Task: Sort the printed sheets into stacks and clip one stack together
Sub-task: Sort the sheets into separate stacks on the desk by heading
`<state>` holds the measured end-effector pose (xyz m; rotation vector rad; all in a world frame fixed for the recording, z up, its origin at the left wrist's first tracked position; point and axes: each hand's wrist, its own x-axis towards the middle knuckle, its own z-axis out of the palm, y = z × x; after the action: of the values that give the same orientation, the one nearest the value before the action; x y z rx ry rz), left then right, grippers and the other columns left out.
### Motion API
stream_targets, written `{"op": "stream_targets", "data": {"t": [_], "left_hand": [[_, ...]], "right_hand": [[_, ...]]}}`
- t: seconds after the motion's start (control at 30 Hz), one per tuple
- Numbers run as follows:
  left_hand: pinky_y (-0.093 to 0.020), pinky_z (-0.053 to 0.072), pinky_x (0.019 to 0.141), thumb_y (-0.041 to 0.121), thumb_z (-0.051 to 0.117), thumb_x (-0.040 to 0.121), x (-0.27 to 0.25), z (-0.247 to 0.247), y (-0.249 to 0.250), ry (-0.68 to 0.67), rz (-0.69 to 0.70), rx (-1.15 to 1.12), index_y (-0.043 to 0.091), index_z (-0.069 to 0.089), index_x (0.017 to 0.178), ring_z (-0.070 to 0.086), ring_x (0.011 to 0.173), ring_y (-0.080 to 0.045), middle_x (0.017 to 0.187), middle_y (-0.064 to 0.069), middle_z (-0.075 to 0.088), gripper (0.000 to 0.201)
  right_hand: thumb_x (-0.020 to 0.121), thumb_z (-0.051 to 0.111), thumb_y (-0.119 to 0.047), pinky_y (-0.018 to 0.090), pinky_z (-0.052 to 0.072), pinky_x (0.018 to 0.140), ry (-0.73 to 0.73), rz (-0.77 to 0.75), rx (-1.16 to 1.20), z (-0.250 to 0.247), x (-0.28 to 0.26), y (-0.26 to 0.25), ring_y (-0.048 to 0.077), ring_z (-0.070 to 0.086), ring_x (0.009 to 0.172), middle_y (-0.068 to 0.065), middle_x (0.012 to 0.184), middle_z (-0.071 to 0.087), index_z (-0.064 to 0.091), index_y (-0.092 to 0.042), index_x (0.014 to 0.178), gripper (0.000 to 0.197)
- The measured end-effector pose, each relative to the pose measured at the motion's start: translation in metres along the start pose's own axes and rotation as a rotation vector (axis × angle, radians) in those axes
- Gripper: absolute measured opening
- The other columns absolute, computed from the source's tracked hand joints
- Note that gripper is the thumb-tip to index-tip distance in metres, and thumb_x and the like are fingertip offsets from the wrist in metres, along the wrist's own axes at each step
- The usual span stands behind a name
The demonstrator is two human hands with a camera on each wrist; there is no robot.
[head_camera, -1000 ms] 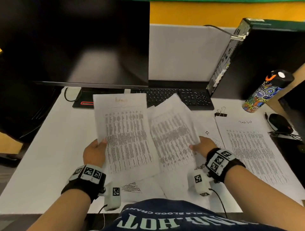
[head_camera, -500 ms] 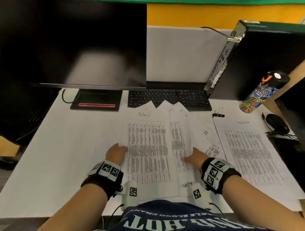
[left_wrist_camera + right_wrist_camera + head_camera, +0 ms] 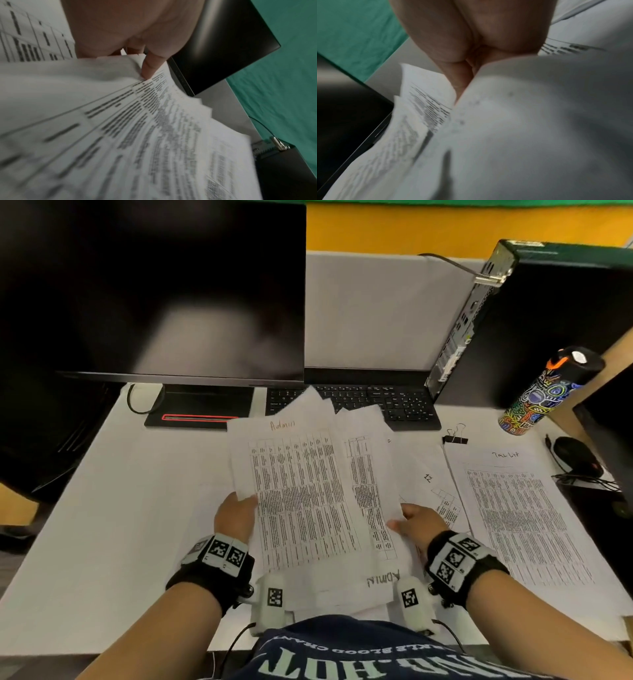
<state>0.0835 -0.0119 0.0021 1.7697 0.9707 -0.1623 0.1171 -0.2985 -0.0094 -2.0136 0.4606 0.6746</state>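
A loose bundle of printed sheets (image 3: 308,501), its top page headed "Admin" in orange, is lifted off the desk in front of me. My left hand (image 3: 236,515) grips its left edge, and in the left wrist view a fingertip (image 3: 149,69) pinches the paper (image 3: 137,135). My right hand (image 3: 416,520) holds the bundle's right edge, thumb on top; its fingers are hidden under the sheets (image 3: 522,121). More sheets lie under the bundle, one marked "12" (image 3: 428,477). A separate stack (image 3: 520,515) lies flat at the right. A black binder clip (image 3: 455,438) sits near the keyboard.
A dark monitor (image 3: 154,289) on a stand fills the back left, a black keyboard (image 3: 394,405) lies behind the sheets. A computer tower (image 3: 534,323), a patterned bottle (image 3: 544,395) and a black mouse (image 3: 575,457) with cables stand at the right. The white desk (image 3: 102,508) is bare at the left.
The two separately held sheets came down and together over the middle pile. Both hands now hold them as one overlapping bundle, raised again and reaching toward the keyboard.
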Motion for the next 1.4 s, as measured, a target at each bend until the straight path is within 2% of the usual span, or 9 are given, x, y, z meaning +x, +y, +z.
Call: {"op": "stream_targets", "data": {"t": [0.17,0.37,0.53,0.7,1.0,1.07,1.17,1.3,1.4], "left_hand": [[-0.026,0.036,0.084,0.022,0.058,0.089,0.001,-0.008,0.003,0.046,0.081,-0.215,0.010,0.048,0.124,0.052,0.096,-0.017,0.107,-0.002,0.054,0.038],[-0.043,0.047,0.098,0.015,0.075,0.078,-0.002,-0.011,0.006,-0.058,0.164,-0.289,0.012,0.045,0.130,0.061,0.106,-0.028,0.117,-0.008,0.064,0.059],[-0.045,0.048,0.096,0.014,0.076,0.075,-0.002,-0.025,0.000,-0.091,0.185,-0.206,0.005,0.061,0.116,0.062,0.102,-0.032,0.107,-0.013,0.068,0.044],[-0.048,0.048,0.095,0.007,0.076,0.073,-0.008,-0.043,-0.008,-0.215,0.134,-0.186,0.012,0.066,0.098,0.066,0.096,-0.031,0.100,-0.013,0.071,0.027],[-0.044,0.053,0.090,0.049,0.089,0.031,-0.015,-0.048,-0.016,-0.326,0.187,0.056,0.010,0.064,0.110,0.067,0.096,-0.025,0.101,-0.009,0.072,0.091],[-0.045,0.054,0.088,0.055,0.089,0.027,-0.013,-0.048,-0.016,-0.330,0.198,0.069,0.011,0.064,0.108,0.068,0.095,-0.024,0.100,-0.008,0.072,0.095],[-0.034,0.054,0.080,0.037,0.088,0.045,-0.021,-0.048,-0.009,-0.339,0.238,0.031,0.017,0.069,0.096,0.068,0.092,-0.022,0.096,-0.008,0.073,0.058],[-0.032,0.052,0.084,0.023,0.086,0.063,-0.024,-0.046,0.007,-0.300,0.352,-0.043,0.018,0.066,0.110,0.066,0.097,-0.019,0.102,-0.002,0.072,0.051],[-0.026,0.050,0.078,0.018,0.084,0.066,-0.021,-0.043,0.023,-0.269,0.425,-0.098,0.018,0.059,0.120,0.064,0.097,-0.014,0.106,0.002,0.069,0.059]], "right_hand": [[0.079,0.072,-0.009,0.046,0.051,0.095,-0.038,-0.050,0.145,0.004,-0.004,0.005,0.024,0.070,0.094,0.001,0.095,0.076,0.074,-0.026,0.084,0.018],[0.081,0.065,-0.003,0.010,0.050,0.052,-0.073,-0.185,0.023,0.024,-0.012,-0.013,0.001,0.066,0.064,-0.007,0.078,0.071,0.073,-0.014,0.090,0.015],[0.088,0.061,-0.030,0.034,0.047,0.092,0.102,-0.185,-0.202,0.009,0.008,-0.021,0.020,0.061,0.103,0.003,0.112,0.066,0.064,-0.016,0.115,0.032],[0.078,0.070,-0.030,0.037,0.043,0.098,0.307,-0.012,-0.459,-0.027,0.040,-0.020,0.032,0.049,0.123,0.013,0.137,0.048,0.038,-0.012,0.139,0.071],[0.075,0.067,-0.045,0.042,0.044,0.100,0.263,0.073,-0.779,-0.033,0.049,-0.013,0.033,0.051,0.119,0.010,0.129,0.054,0.051,-0.021,0.129,0.061],[0.081,0.061,-0.041,0.046,0.043,0.098,0.319,0.006,-0.696,-0.035,0.048,-0.014,0.033,0.052,0.115,0.008,0.124,0.058,0.057,-0.028,0.120,0.041],[0.087,0.057,-0.023,0.045,0.047,0.090,0.325,-0.173,-0.347,-0.045,0.033,-0.023,0.030,0.061,0.097,0.006,0.105,0.067,0.062,-0.031,0.092,0.012],[0.091,0.052,-0.014,0.023,0.041,0.061,0.227,-0.383,-0.125,-0.060,-0.006,-0.055,0.017,0.057,0.075,0.002,0.083,0.064,0.061,-0.024,0.082,0.016],[0.091,0.052,-0.011,0.019,0.038,0.060,0.164,-0.528,-0.212,-0.068,-0.027,-0.082,0.011,0.054,0.069,-0.005,0.077,0.063,0.060,-0.027,0.076,0.023]]}}
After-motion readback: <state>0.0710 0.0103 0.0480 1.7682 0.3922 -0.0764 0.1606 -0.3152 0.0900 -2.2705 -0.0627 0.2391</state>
